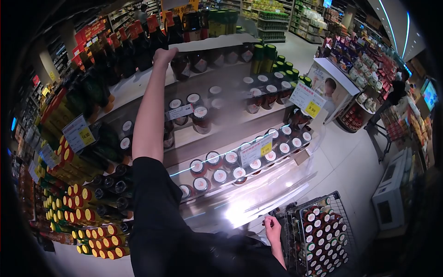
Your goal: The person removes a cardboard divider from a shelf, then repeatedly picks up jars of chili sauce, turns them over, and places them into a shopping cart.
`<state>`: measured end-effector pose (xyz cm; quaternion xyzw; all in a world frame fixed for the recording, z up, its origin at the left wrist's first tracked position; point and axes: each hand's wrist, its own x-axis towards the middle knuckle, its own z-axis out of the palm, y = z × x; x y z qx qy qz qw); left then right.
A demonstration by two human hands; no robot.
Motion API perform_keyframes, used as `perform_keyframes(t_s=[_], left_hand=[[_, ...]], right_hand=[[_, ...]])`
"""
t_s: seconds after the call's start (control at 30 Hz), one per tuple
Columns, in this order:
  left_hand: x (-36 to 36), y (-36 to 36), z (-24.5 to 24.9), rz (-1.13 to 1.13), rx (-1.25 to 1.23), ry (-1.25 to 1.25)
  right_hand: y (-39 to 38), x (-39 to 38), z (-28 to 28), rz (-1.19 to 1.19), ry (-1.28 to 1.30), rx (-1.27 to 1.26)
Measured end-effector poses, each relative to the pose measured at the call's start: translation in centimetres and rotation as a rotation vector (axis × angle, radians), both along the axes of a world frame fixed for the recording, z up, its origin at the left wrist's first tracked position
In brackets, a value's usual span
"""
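Observation:
My left hand is raised at the end of an outstretched arm, at the upper tier of a shelf display. Its fingers are closed at the left end of a pale, uneven-edged strip, which runs along that tier in front of the bottles. Below the strip, dark jars with white round lids stand on the shelves. Low on the right, my right hand is held near my body with fingers curled, and I make out nothing in it. Beside it stands a shopping cart packed with similar white-lidded jars.
Dark bottles with red caps line the top left. Price cards hang from the shelf fronts. Yellow-capped bottles are stacked at lower left. A white-topped promotional stand and a white cabinet-like box stand on the right.

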<state>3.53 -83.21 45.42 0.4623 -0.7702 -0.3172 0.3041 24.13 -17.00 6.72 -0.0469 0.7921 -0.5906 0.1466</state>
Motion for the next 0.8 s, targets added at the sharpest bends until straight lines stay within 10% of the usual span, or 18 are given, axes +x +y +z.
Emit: perform_keyframes(t_s=[0.3,0.5,0.8], left_hand=[[-0.8,-2.4,-2.5,0.039,0.041,0.01],[-1.5,-4.9,-3.1,-0.123,0.166,0.508],[12.8,-9.1,4.9,-0.06,0.143,0.633]], right_hand=[[0.9,0.2,-1.0,-0.045,-0.022,-0.007],[0.9,0.2,-0.7,-0.051,-0.034,-0.006],[1.8,-0.2,-1.9,-0.001,-0.028,0.026]])
